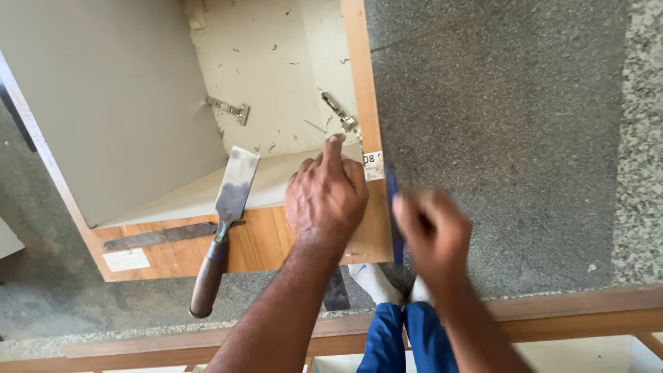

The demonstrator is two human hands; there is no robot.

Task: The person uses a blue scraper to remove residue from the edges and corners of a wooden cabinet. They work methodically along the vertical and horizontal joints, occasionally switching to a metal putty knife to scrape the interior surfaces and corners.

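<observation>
left hand (326, 197): pressed flat on cabinet (262, 242) edge, fingers together, index stretched toward 12 o'clock, nothing gripped.
right hand (431, 235): blurred, at 3 o'clock of left hand, closed round blue tool (394, 207) set against cabinet side.
chisel (224, 228): lying on wood edge, 9 o'clock of left hand.
hinges (340, 112): seen inside cabinet, 12 o'clock.
</observation>
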